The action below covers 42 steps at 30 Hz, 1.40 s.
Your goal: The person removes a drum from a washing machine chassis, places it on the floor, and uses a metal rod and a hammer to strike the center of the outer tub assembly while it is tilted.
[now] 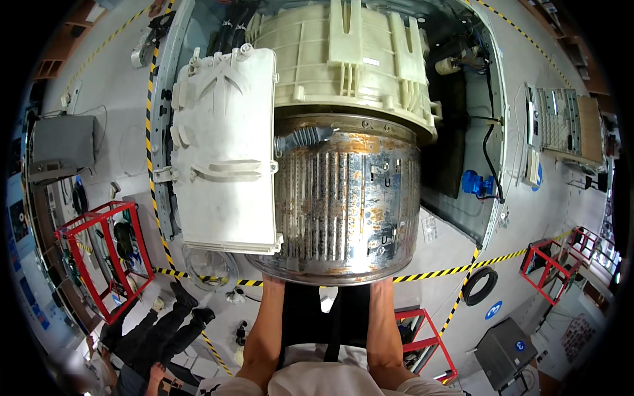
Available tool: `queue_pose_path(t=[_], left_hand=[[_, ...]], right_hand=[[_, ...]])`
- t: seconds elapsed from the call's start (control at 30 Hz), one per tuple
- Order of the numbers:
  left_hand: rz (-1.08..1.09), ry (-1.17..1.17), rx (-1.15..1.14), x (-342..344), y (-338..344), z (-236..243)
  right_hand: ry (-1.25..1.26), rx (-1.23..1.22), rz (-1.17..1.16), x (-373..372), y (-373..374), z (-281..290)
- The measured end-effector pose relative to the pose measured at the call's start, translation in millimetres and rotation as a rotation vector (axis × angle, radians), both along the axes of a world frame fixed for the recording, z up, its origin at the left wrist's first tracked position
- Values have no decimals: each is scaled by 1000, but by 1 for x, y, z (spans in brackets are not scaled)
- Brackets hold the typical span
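A rusty, perforated steel drum fills the middle of the view, its far end still inside a cream plastic tub. Both my forearms rise from the lower edge to the drum's near rim. My left hand and my right hand grip that rim from below, with the fingers hidden under the metal. A grey corrugated hose lies across the top of the drum. A white plastic housing lies against the drum's left side.
The tub sits in an opened metal cabinet lying on the grey floor. Yellow-black tape marks the floor. Red frames stand left and right. A black rubber ring lies to the right, and another person's legs show lower left.
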<state>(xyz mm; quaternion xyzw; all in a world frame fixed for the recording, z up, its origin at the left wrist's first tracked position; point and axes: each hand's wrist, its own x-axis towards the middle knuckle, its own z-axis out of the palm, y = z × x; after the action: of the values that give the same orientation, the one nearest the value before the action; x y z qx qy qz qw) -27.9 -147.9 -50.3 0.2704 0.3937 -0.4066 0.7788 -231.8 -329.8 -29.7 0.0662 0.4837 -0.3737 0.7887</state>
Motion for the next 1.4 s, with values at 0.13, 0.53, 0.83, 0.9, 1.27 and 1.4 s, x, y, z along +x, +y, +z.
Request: queue_pose_path(t=[0.13,0.53,0.83,0.9,1.27,1.4], left_hand=[[142,110,-240,-11,43,-46],[121,239,16,-29,50,-50],[10,-76,115,-52,40,-30],[56,-111,135,-63,38,-28],[365,-104,170,-137,44,28],[418,-55,139,-160,63,43]], right_hand=[[-71,163,-105,8,4,9],[-25,232,-127,-28,46,-29],[-13,-85,191,-67,49,-78],[30,-240,332,-83,47,-90],[-170,367,502,-114,29,-83],[-184,443,592,-117,52,-91]])
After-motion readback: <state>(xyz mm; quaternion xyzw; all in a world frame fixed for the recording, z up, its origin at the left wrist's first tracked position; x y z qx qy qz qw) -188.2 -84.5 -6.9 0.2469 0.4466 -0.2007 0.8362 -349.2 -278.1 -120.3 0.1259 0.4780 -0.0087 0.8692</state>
